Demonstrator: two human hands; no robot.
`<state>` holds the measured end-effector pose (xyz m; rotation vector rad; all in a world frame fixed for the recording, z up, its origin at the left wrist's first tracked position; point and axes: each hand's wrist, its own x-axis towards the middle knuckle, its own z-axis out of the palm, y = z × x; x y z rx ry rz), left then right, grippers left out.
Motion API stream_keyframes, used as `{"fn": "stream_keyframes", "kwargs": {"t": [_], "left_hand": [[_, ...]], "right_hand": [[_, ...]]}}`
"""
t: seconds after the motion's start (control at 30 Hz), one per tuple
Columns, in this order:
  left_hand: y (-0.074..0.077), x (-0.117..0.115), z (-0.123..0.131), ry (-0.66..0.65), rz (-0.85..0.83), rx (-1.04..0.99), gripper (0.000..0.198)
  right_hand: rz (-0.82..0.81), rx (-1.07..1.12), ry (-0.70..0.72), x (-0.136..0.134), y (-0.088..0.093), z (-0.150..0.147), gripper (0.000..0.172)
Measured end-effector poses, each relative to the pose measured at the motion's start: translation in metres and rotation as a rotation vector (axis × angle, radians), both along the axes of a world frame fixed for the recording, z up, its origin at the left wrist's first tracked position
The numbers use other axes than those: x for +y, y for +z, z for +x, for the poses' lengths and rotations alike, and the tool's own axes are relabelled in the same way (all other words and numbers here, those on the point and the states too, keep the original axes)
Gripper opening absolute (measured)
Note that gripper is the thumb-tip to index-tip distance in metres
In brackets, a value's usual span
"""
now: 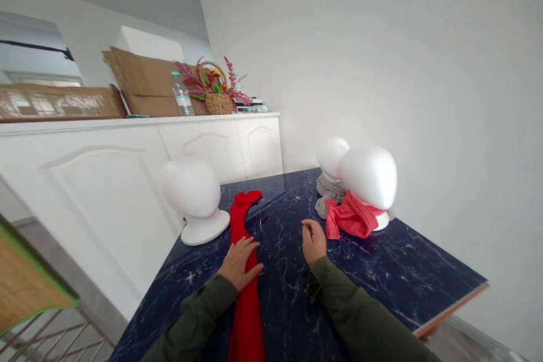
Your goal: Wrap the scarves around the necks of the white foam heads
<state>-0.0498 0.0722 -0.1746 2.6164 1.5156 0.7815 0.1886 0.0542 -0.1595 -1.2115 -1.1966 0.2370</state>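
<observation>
A long red scarf (245,305) lies folded in a strip along the dark blue marble table (382,271). My left hand (240,261) rests flat on it, fingers spread. My right hand (314,242) lies on the bare table beside it, fingers curled loosely, nothing visible in them. A bare white foam head (194,195) stands just beyond the scarf's far end on the left. To the right, a foam head (370,176) wears a coral red scarf (351,219), and behind it another foam head (331,157) wears a grey scarf (327,192).
A white cabinet (127,169) runs along the left, bearing cardboard sheets (144,82), a water bottle (182,95) and a wicker flower basket (217,96). The table's right edge (453,308) drops off near the white wall. A railing (51,334) shows at bottom left.
</observation>
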Motion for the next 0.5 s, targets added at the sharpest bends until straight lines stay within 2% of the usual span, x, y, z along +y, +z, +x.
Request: {"fn": "stream_keyframes", "kwargs": {"t": [0.07,0.17,0.23,0.3,0.33,0.4,0.5], "left_hand": [[-0.011,-0.009,-0.001,-0.063,-0.070,0.079,0.044],[-0.020,-0.006,-0.018,-0.033,-0.041,0.051,0.037],[-0.021,0.003,-0.033,-0.016,-0.010,0.018,0.037],[-0.021,0.011,-0.043,0.022,0.002,-0.021,0.039],[-0.021,0.014,-0.046,0.035,0.001,-0.039,0.040],[-0.020,0.016,-0.047,0.053,-0.005,-0.071,0.040],[-0.019,0.014,-0.042,0.082,-0.019,-0.101,0.041]], "right_hand": [[0.113,-0.034,-0.098,-0.010,0.005,0.034,0.021],[0.170,-0.005,-0.357,-0.022,0.005,0.100,0.022],[0.050,0.062,-0.594,-0.025,0.001,0.148,0.029],[-0.203,0.103,-0.745,-0.023,-0.001,0.192,0.039],[-0.331,0.110,-0.766,-0.021,-0.002,0.209,0.042],[-0.512,0.105,-0.722,-0.015,-0.003,0.233,0.043],[-0.603,0.097,-0.636,-0.005,-0.006,0.242,0.041]]}}
